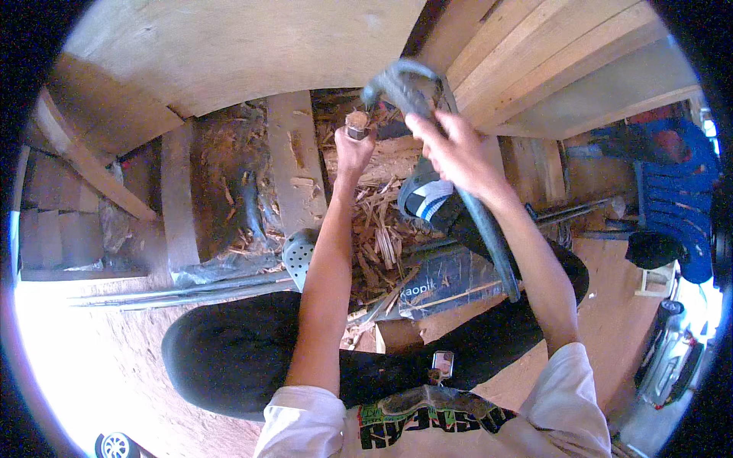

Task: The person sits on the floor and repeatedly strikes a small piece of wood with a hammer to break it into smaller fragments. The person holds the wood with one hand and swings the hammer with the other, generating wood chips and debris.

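My left hand (353, 156) is closed around a chisel (356, 120), whose battered wooden butt points up; its blade is hidden below my fist. A hammer (492, 248) is gripped in my right hand (458, 156), the thumb lying along the handle. The hammer's curved, slightly blurred head is close to the chisel's butt, beyond and to its right; whether they touch I cannot tell. Under my left hand lies a pale piece of timber (389, 160), strewn with splinters. Wood chips (378, 229) are heaped between my feet.
Wooden beams (294, 160) cross the work area, and a large board (237, 53) stands at the far side. Planks (550, 57) slant at upper right. Long bars (191, 294) lie near my knees. A person in blue (679, 183) is at right, near a parked car (672, 359).
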A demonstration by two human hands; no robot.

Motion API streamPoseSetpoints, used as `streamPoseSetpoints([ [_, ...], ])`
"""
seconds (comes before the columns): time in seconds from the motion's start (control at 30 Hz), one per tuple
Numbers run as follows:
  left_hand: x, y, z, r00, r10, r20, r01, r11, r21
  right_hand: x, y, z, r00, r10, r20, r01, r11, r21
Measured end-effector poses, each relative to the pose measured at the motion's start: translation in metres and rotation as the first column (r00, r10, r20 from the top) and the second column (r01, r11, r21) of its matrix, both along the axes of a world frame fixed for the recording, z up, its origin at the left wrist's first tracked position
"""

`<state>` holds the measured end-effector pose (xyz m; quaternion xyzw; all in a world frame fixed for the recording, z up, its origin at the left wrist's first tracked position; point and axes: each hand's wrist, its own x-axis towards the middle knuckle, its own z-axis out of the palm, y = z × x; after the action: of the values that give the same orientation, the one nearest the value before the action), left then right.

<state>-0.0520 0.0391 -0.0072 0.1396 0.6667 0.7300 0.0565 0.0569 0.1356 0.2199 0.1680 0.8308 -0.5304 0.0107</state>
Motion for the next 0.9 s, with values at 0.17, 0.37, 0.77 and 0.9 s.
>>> streamPoseSetpoints([
  [0.17, 0.000, -0.001, 0.001, 0.999, 0.022, 0.044, -0.018, 0.995, -0.097, -0.012, 0.006, 0.059, 0.961, -0.068, -0.268, 0.039, 0.993, -0.113],
  [0.37, -0.001, -0.002, 0.002, 0.997, -0.058, -0.057, 0.063, 0.995, 0.077, -0.035, 0.003, -0.029, 0.993, 0.100, -0.059, -0.061, 0.882, 0.467],
  [0.77, -0.004, 0.002, -0.019, 1.000, 0.013, -0.018, -0.015, 0.995, -0.098, -0.015, 0.016, 0.071, 1.000, 0.025, -0.002, -0.024, 0.988, 0.153],
  [0.9, 0.001, 0.001, -0.006, 0.996, 0.035, 0.085, -0.026, 0.994, -0.101, -0.045, 0.018, 0.063, 0.932, -0.006, -0.361, 0.074, 0.982, 0.174],
])
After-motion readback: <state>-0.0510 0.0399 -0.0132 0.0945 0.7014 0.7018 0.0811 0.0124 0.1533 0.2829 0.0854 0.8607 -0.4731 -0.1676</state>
